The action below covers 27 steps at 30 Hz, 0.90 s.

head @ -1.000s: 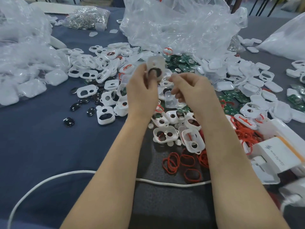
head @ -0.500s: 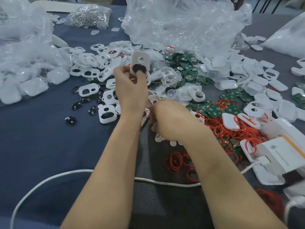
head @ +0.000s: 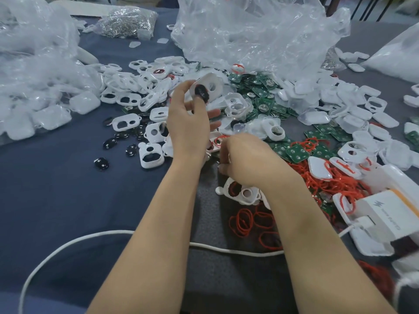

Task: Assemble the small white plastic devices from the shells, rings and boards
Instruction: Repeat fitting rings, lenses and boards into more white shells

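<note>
left hand [head: 188, 123] raised, pinching; right hand [head: 247, 159] low, fingers tucked under

Looks like a small hand-assembly workshop doing bulk piecework. Tabletop [head: 56, 200] under dark blue cloth, big crumpled clear bag [head: 249, 30] at back centre. Just in front of the bag: heap of green boards [head: 267, 103]. Left of it: white shells [head: 127, 98] by the dozen, loose black oval inserts [head: 110, 143]. Right-front of it: tangle of red rings [head: 326, 184]. Behind-left of it: sack of small metal parts [head: 127, 19]. Further left: more bagged white parts [head: 34, 98].
</note>
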{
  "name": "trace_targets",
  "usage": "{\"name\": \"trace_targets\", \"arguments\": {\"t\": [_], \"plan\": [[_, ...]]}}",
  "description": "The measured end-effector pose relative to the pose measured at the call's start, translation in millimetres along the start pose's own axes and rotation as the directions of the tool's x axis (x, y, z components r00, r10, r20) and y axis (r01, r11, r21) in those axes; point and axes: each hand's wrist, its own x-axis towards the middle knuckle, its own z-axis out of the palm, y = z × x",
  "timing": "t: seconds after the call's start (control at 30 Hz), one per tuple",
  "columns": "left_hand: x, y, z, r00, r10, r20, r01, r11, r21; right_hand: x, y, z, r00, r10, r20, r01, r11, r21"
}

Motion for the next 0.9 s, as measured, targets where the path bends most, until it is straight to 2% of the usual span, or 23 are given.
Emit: {"name": "trace_targets", "arguments": {"t": [0.13, 0.17, 0.23, 0.3, 0.37, 0.4, 0.43, 0.47, 0.6, 0.77, 0.9], "plan": [[3.3, 0.1, -0.4, 0.993, -0.118, -0.023, 0.112, 0.979, -0.171, 3.7, 0.5, 0.4, 0.998, 0.005, -0.060, -0.002, 0.999, 0.049], [4.1, 0.3, -0.7, 0.988, -0.152, -0.031, 0.142, 0.965, -0.219, 4.8, 1.3, -0.3, 0.995, 0.015, -0.099, -0.005, 0.995, 0.098], [5.9, -0.4, -1.5, 0.982, -0.184, -0.032, 0.171, 0.955, -0.244, 6.5, 4.1, -3.6, 0.968, 0.085, -0.238, -0.007, 0.951, 0.309], [6.0, -1.4, -1.7, 0.985, -0.172, -0.005, 0.167, 0.967, -0.193, 6.9, 7.4, -9.2, 0.909, 0.211, -0.359, 0.049, 0.801, 0.596], [4.6, -2.3, -0.7, 0.991, -0.131, 0.031, 0.133, 0.988, -0.072, 6.6, 11.6, -13.8, 0.877, 0.305, -0.370, 0.156, 0.549, 0.821], [3.2, -3.3, 0.0, 0.993, -0.104, 0.050, 0.104, 0.995, 0.008, 6.6, 14.2, -14.6, 0.873, 0.331, -0.359, 0.196, 0.435, 0.879], [1.7, -4.0, 1.0, 0.995, -0.074, 0.069, 0.068, 0.994, 0.090, 6.9, 16.1, -15.0, 0.868, 0.348, -0.354, 0.223, 0.363, 0.905], [0.0, -4.2, 2.2, 0.996, -0.046, 0.081, 0.031, 0.985, 0.167, 7.4, 17.7, -14.8, 0.862, 0.359, -0.357, 0.239, 0.333, 0.912], [-2.9, -5.3, 5.2, 0.996, 0.031, 0.080, -0.057, 0.936, 0.346, 10.3, 19.6, -11.0, 0.843, 0.368, -0.393, 0.264, 0.355, 0.897], [-4.1, -8.5, 6.3, 0.986, 0.098, 0.134, -0.140, 0.923, 0.358, 13.1, 20.0, -6.8, 0.791, 0.385, -0.475, 0.217, 0.549, 0.807], [-5.5, -11.4, 7.8, 0.971, 0.180, 0.156, -0.231, 0.870, 0.436, 14.9, 19.5, -4.9, 0.790, 0.394, -0.470, 0.222, 0.531, 0.818]]}}
